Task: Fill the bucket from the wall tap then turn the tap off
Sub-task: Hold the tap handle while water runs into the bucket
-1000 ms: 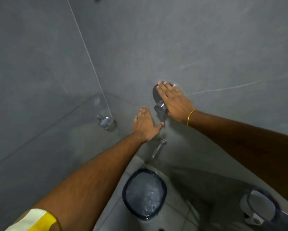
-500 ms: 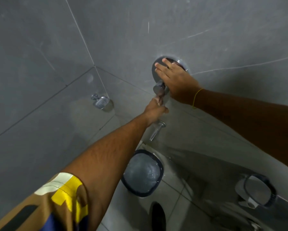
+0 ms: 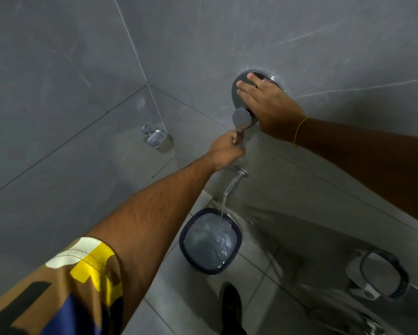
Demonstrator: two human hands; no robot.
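A dark-rimmed bucket stands on the floor below the chrome wall spout. Water runs from the spout into the bucket, which holds churning water near its rim. Above the spout is the round chrome tap plate with a round knob. My left hand is closed around the lever just under the knob. My right hand lies flat over the plate, fingers spread, holding nothing.
A chrome soap dish is fixed in the wall corner at left. A second dark-rimmed container stands on the floor at right. My dark shoe is just in front of the bucket. Grey tiled walls close in on two sides.
My left hand went from flat on the wall to a grip on the lever under the knob. Water now streams from the spout into the bucket. The view has moved closer.
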